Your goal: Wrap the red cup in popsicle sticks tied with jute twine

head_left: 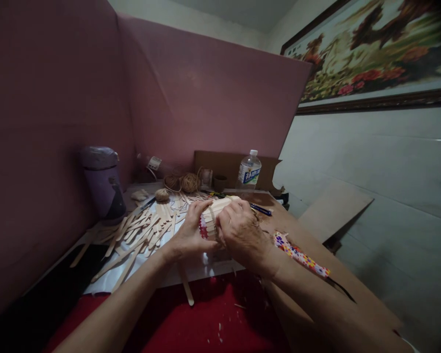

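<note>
Showed pink on the panel (213, 88); red on the cloth (191, 328).
Ran cream along the stick-clad piece (219, 207); purple over the tumbler (103, 189); flowered in many colours on the corded tool (303, 260).

— At the desk's (288, 226) left edge?
— Purple tumbler (103, 189), upright.
— Near the far edge?
— Clear plastic bottle (249, 171), in front of brown cardboard (220, 160).
— On the wall (353, 147)?
— Framed picture (371, 54), flowers low down.

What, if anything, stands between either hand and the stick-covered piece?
Nothing visible does: the left hand and the right hand both touch the stick-covered piece. The loose sticks lie off to the left and the flower-patterned tool to the right, neither between hand and piece.
</note>
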The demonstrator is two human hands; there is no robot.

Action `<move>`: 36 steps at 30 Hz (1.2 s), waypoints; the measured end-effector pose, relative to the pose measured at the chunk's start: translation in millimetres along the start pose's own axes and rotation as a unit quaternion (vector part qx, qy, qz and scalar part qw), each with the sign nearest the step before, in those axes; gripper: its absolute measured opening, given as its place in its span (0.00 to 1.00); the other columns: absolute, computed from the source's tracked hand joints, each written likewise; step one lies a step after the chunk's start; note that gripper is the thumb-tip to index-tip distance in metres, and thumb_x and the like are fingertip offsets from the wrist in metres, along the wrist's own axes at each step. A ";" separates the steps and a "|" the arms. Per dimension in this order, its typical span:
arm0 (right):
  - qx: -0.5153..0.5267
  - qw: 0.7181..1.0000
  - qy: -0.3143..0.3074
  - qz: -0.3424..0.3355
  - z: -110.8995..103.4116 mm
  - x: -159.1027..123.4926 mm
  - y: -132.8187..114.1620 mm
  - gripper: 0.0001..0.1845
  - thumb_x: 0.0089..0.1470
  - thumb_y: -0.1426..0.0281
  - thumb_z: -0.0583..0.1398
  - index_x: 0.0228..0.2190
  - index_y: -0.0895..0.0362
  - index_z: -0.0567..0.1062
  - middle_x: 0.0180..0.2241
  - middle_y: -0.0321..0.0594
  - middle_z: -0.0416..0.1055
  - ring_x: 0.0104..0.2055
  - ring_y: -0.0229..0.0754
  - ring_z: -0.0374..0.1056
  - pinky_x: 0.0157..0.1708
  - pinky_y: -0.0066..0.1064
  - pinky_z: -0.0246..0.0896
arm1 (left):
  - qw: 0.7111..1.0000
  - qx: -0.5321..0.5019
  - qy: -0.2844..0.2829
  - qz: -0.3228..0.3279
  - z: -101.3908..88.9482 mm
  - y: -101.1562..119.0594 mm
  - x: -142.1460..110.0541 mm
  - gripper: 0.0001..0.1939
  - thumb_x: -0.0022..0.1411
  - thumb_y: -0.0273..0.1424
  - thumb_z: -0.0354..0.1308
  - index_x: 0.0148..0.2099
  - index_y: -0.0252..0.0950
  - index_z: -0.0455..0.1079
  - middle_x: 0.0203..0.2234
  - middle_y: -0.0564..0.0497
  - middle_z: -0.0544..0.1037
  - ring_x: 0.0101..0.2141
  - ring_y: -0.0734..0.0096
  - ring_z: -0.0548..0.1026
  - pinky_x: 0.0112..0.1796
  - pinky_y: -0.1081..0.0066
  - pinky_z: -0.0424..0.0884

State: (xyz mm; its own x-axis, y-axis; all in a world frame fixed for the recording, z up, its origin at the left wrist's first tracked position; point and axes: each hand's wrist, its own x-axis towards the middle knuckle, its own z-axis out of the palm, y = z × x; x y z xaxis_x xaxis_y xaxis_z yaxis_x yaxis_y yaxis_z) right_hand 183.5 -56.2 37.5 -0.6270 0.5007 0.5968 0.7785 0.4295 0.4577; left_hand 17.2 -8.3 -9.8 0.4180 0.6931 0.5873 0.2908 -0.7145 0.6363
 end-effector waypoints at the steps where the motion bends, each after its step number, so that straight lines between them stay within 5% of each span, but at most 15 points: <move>1: -0.006 1.000 0.002 0.002 0.7 -0.7 -0.6 0.07 0.57 0.76 0.55 0.32 0.64 0.74 0.29 0.48 0.72 0.34 0.51 0.62 0.47 0.46 0.50 | 1.000 -0.001 0.001 0.001 0.1 0.0 0.3 0.46 0.42 0.29 0.69 0.61 0.43 0.52 0.55 0.45 0.58 0.58 0.50 0.59 0.60 0.47 0.54; 9: -0.036 0.998 -0.006 0.047 2.7 2.7 -1.7 0.06 0.54 0.77 0.56 0.33 0.64 0.74 0.32 0.51 0.72 0.36 0.53 0.62 0.45 0.47 0.50 | 0.999 -0.025 0.011 -0.027 -0.1 0.4 2.3 0.46 0.39 0.30 0.69 0.60 0.42 0.54 0.55 0.45 0.58 0.57 0.50 0.60 0.59 0.48 0.56; 14: -0.037 0.984 -0.027 0.169 -2.5 1.9 28.6 0.08 0.57 0.75 0.54 0.31 0.64 0.73 0.30 0.52 0.71 0.34 0.53 0.62 0.39 0.43 0.52 | 0.999 -0.033 0.005 -0.033 -0.7 -1.5 1.8 0.47 0.36 0.27 0.69 0.60 0.43 0.55 0.54 0.46 0.58 0.58 0.47 0.58 0.57 0.46 0.57; 23: 0.176 0.982 0.007 0.069 -13.5 -9.2 5.4 0.05 0.57 0.75 0.57 0.34 0.60 0.73 0.35 0.45 0.74 0.42 0.50 0.63 0.45 0.40 0.52 | 0.998 -0.058 -0.007 -0.039 -1.3 -1.3 0.9 0.47 0.38 0.28 0.68 0.60 0.44 0.54 0.56 0.45 0.57 0.58 0.48 0.59 0.58 0.45 0.55; 36: 0.030 0.999 -0.038 0.017 -8.0 4.1 0.5 0.05 0.55 0.74 0.59 0.30 0.63 0.75 0.30 0.49 0.73 0.37 0.52 0.62 0.43 0.43 0.53 | 0.999 -0.040 0.007 -0.036 -1.0 6.3 0.2 0.47 0.37 0.31 0.70 0.60 0.41 0.56 0.55 0.44 0.59 0.57 0.48 0.60 0.59 0.48 0.56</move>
State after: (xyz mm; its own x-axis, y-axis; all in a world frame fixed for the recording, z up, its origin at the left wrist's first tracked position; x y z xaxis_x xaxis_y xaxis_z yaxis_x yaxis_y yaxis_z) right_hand 181.6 -59.9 45.4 -0.6023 0.5703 0.5586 0.7978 0.4543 0.3964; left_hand 18.3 -12.6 -5.2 0.3865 0.7445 0.5444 0.2501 -0.6528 0.7151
